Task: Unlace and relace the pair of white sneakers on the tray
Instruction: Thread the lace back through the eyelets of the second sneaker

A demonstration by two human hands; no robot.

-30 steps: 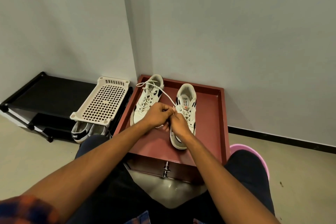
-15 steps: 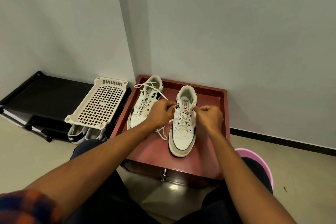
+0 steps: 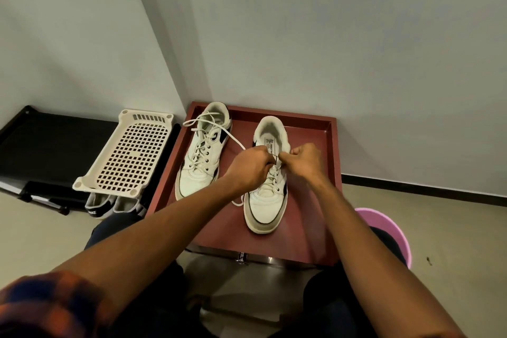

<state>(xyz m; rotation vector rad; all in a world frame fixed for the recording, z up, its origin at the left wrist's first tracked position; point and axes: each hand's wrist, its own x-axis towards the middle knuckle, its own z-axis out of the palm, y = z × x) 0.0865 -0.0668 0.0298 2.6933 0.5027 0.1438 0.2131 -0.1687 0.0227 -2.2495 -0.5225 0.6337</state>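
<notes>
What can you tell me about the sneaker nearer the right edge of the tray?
The sneaker is white, leather-looking, with dark side trim, a pale worn sole and a printed insole. It stands upright on the red tray, toe toward the person, heel toward the wall. Its lace is threaded through the lower eyelets; the left hand and right hand pinch it at the top.

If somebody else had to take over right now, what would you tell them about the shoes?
Left hand grips the lace of the right sneaker.
Right hand pinches the same lace at the top eyelets.
Both sneakers sit on the red tray; the left sneaker is laced, ends loose.
Done: lace runs through both sneakers' eyelets.
Left: finish the right one's top; unlacing or relacing, I cannot tell.
</notes>
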